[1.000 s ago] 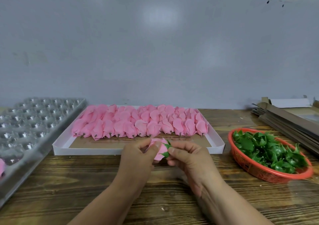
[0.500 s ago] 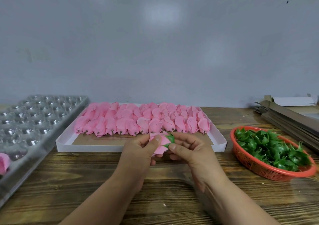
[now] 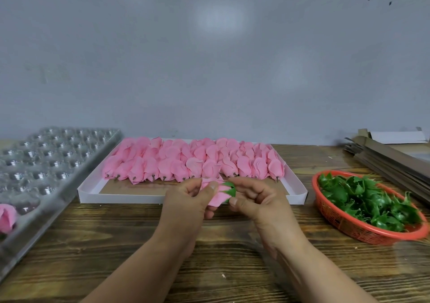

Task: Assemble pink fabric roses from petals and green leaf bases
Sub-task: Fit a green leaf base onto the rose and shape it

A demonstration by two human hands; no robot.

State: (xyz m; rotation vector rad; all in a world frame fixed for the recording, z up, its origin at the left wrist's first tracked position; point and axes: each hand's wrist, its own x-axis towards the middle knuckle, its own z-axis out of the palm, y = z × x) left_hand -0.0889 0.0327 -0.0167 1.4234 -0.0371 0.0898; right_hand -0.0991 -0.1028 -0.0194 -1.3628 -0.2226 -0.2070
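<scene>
Two hands meet at the lower middle of the frame, just in front of the white tray (image 3: 297,192), and between them they hold one pink rose (image 3: 215,197) with a green leaf base (image 3: 230,189) at its right end. The left hand (image 3: 186,200) has its fingers curled round the pink petals, thumb lying across the top of them. The right hand (image 3: 258,198) pinches the green leaf base between thumb and curled fingers; how far the base sits onto the bloom cannot be told, since the fingers cover the join.

Behind the hands, across the middle of the frame, the white tray lies on the wooden counter (image 3: 116,244), with a brown cardboard liner showing along its near side. Rows of pink petal buds (image 3: 193,161) fill its far part, lying with short dark stems pointing toward the viewer.

At the right of the frame an orange mesh basket (image 3: 344,227) stands on the counter, apart from the tray, and holds a heap of green leaf bases (image 3: 365,198). Beyond it, at the right edge, flat cardboard pieces (image 3: 391,158) are stacked.

At the left a clear plastic blister tray (image 3: 46,154) with many round cups lies beside the white tray, running down to the lower left. One finished pink rose (image 3: 7,217) sits in a cup at the left edge.
</scene>
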